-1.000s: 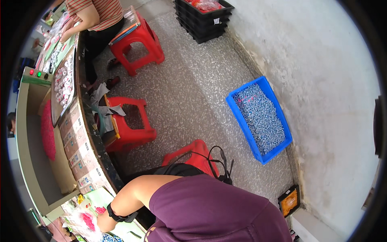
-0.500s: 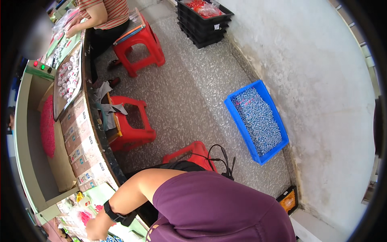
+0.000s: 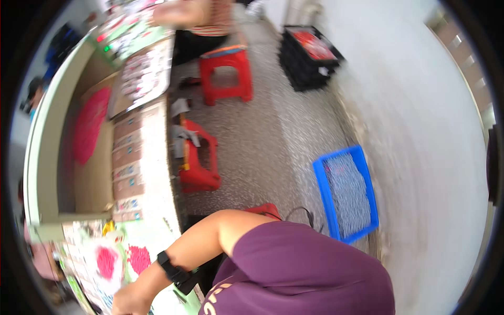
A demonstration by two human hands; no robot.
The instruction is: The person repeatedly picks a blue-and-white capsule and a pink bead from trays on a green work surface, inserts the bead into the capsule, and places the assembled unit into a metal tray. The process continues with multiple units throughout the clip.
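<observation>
1. The left hand (image 3: 131,300) sits at about 7 o'clock in the view, low at the frame's edge on the desk (image 3: 152,157); it is blurred, so I cannot tell whether its grip is open or closed, or whether it holds anything.
2. A black wristband (image 3: 173,269) wraps the left forearm just above the hand, and a purple sleeve (image 3: 294,273) fills the lower middle.
3. The right hand is out of view.
4. Just beside the hand, toward 11 o'clock from it, lie two pink piles (image 3: 123,260) on the pale desk top; they are too blurred to say what they are.
5. Up the desk toward 10 o'clock runs a row of small cardboard boxes (image 3: 128,163).
6. At about 9 o'clock from centre a red stool (image 3: 199,157) stands against the desk, a second red stool (image 3: 226,73) at 12 o'clock.
7. At 3 o'clock a blue tray (image 3: 346,191) of small grey pieces rests on the floor near the wall.
8. A black crate (image 3: 310,55) stands at 1 o'clock; another person's arm (image 3: 184,13) shows at the top.
</observation>
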